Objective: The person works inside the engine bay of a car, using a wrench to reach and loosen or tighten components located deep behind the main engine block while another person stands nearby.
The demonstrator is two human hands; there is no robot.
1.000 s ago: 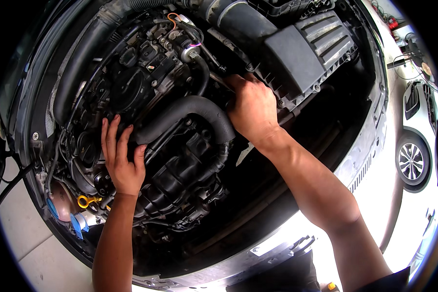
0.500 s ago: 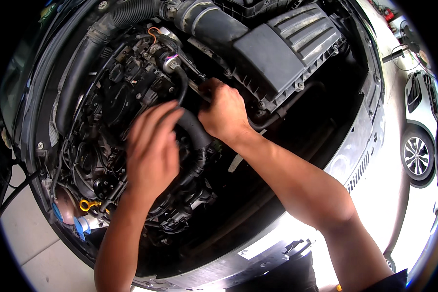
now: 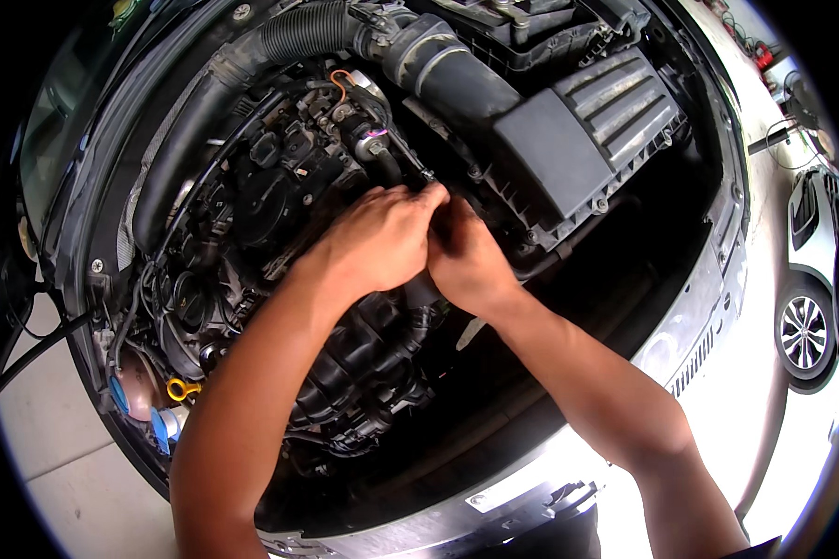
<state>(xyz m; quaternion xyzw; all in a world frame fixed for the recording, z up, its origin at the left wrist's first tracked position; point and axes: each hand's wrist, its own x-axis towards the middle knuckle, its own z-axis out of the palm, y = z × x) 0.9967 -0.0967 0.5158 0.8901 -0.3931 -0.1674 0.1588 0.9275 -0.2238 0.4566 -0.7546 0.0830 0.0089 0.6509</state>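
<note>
Both my hands meet over the engine (image 3: 268,207), beside the silvery round fitting (image 3: 371,142) and the black hose below it. My left hand (image 3: 382,238) is closed, its fingertips pressed together near the right thumb. Close against it, my right hand (image 3: 471,263) is closed with its fingers curled inward. Whatever they grip is hidden between the fingers. Just beyond the fingertips a thin dark rod with a metal end (image 3: 427,175) shows. A thick black hose (image 3: 421,291) passes beneath the hands, partly covered by them.
A black air filter box (image 3: 552,158) stands right of the hands, joined to a ribbed intake hose (image 3: 308,37). At left are a yellow dipstick ring (image 3: 183,388) and a blue-capped reservoir (image 3: 140,391). The grey front bodywork (image 3: 522,480) curves nearby. A white car (image 3: 816,233) stands far right.
My left hand has moved right and up from over the engine, its fingers closing beside my right hand. The view has shifted slightly, moving the engine bay right and down.
</note>
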